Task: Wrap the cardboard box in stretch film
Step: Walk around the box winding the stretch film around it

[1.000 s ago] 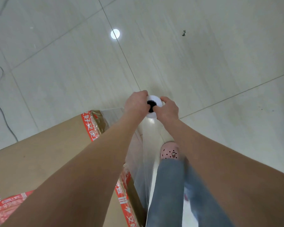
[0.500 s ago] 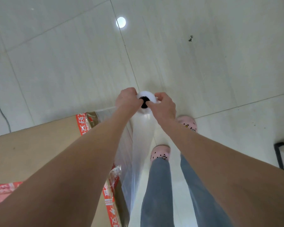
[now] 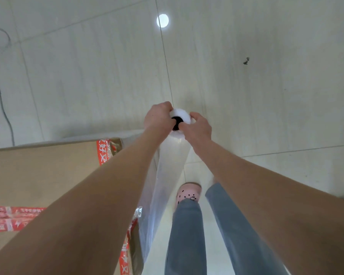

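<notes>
A large cardboard box with red printed tape fills the lower left. A roll of stretch film stands upright beyond its far right corner, seen end-on with a white rim and a dark core. My left hand grips the roll's top from the left. My right hand grips it from the right, a finger at the core. A clear film sheet hangs from the roll down along the box's right side.
Pale tiled floor lies all around, with a bright light reflection and a small dark speck. A thin dark cable runs along the left edge. My jeans legs and one pink shoe are beside the box's right side.
The view and the roll have shifted along the box's right side; more of the box top shows at left. My feet have stepped. Both hands keep their grip on the roll.
</notes>
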`<state>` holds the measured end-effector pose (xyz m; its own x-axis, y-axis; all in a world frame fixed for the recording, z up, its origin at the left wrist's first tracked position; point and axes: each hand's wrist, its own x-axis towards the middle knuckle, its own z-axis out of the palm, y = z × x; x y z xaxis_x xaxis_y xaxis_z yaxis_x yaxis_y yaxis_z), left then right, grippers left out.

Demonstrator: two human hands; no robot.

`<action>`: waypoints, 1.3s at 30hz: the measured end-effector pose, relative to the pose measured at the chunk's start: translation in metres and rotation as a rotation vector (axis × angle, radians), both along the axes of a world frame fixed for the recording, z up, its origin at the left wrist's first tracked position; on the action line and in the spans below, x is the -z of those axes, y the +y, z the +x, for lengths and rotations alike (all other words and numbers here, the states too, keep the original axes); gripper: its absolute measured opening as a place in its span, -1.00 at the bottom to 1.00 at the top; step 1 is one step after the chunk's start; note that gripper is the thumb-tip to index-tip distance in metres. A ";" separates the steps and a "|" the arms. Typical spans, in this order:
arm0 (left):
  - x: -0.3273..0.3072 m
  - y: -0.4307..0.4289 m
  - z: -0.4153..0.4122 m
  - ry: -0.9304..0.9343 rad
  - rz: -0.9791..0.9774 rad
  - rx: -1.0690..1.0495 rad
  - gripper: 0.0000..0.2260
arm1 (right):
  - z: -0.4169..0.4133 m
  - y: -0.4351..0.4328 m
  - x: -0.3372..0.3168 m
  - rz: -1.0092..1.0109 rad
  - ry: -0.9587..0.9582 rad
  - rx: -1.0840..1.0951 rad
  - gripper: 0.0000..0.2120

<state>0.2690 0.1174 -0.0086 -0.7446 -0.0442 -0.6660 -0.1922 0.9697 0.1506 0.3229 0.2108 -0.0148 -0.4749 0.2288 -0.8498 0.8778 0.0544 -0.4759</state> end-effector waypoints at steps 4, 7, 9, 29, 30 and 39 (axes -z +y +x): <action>0.001 -0.004 -0.006 -0.019 0.010 -0.123 -0.79 | -0.009 0.006 0.000 0.048 0.042 -0.075 -0.51; 0.003 -0.008 -0.007 -0.011 0.033 -0.225 -0.85 | -0.018 0.006 -0.002 0.087 0.074 -0.132 -0.60; 0.003 -0.009 -0.007 0.019 0.071 -0.329 -0.86 | -0.025 0.005 -0.002 0.106 0.114 -0.137 -0.68; 0.001 -0.039 -0.044 0.109 -0.058 -0.089 -0.72 | -0.080 -0.034 0.002 0.227 0.064 -0.463 -0.81; 0.001 -0.042 -0.050 0.102 -0.061 -0.085 -0.73 | -0.084 -0.036 0.002 0.246 0.071 -0.482 -0.81; -0.001 -0.073 -0.087 0.007 -0.016 -0.424 -0.76 | -0.136 -0.060 -0.001 0.318 0.168 -0.539 -0.66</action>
<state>0.1824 0.0446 -0.0079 -0.6625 -0.3581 -0.6579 -0.5739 0.8071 0.1387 0.1872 0.1503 -0.0143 -0.7142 0.1488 -0.6840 0.6027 0.6277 -0.4927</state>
